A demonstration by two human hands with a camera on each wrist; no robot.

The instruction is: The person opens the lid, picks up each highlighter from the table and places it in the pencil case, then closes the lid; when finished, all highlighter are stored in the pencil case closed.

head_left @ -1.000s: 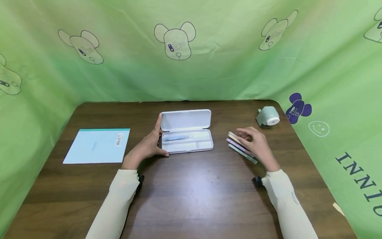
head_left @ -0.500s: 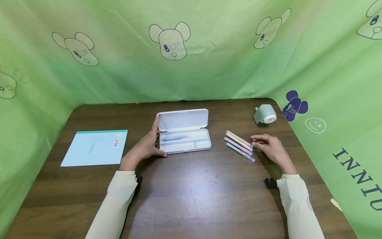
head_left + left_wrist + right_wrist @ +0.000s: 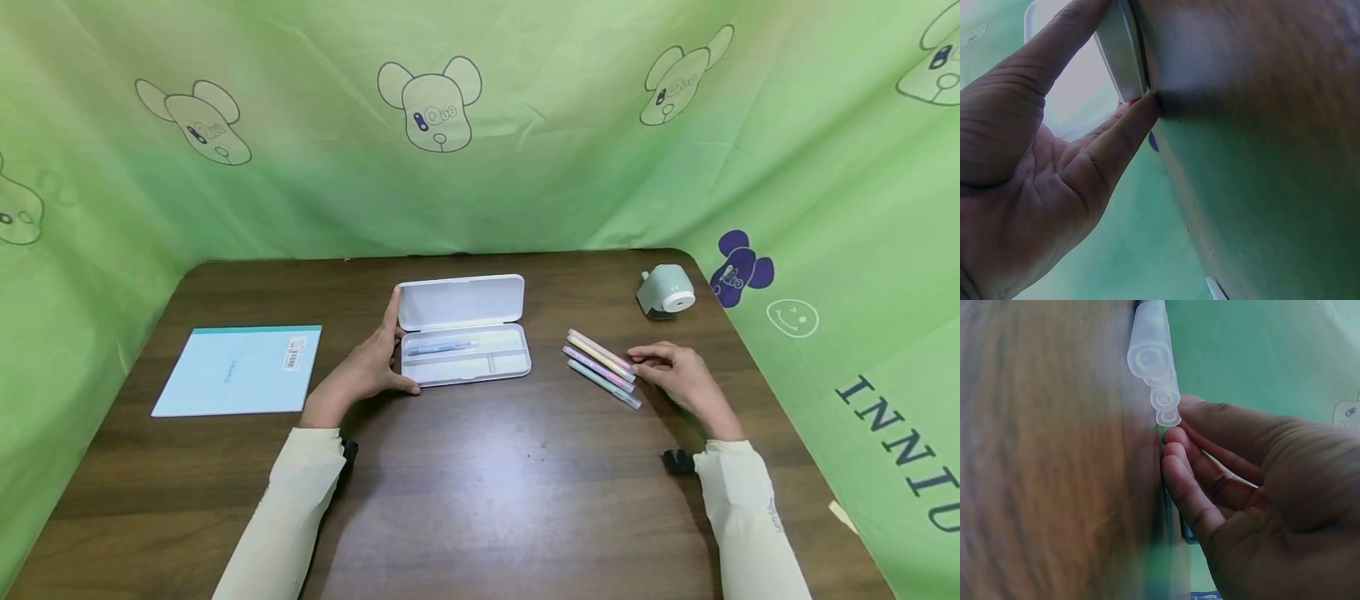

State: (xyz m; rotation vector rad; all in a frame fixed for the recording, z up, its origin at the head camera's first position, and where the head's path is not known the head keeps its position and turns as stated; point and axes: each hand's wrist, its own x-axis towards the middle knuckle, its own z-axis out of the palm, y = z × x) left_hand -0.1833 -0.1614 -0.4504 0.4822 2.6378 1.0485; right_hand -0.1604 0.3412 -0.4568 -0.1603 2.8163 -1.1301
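My left hand [image 3: 363, 367] holds the left end of an open white pencil case [image 3: 442, 367], thumb at its near edge and forefinger along the raised lid [image 3: 461, 303]. A blue pen [image 3: 441, 347] lies in the back compartment. To the right, several pastel pens lie side by side and slanted on the table: pink [image 3: 594, 341], yellow [image 3: 597, 354], purple [image 3: 592, 364] and grey-blue [image 3: 603, 384]. At their right ends is my right hand [image 3: 682, 379]. In the right wrist view, its thumb and fingers pinch the clear end of the farthest pen [image 3: 1168, 417].
A light blue notebook [image 3: 240, 371] with a barcode label lies at the left. Near the back right corner stands a green pencil sharpener [image 3: 664, 288]. The brown table [image 3: 480, 492] meets a green printed curtain [image 3: 315, 192] behind and at the sides.
My right hand has moved from above the pens to their right ends, and has hardly shifted since half a second ago. The left hand stays on the pencil case. The view has shifted slightly.
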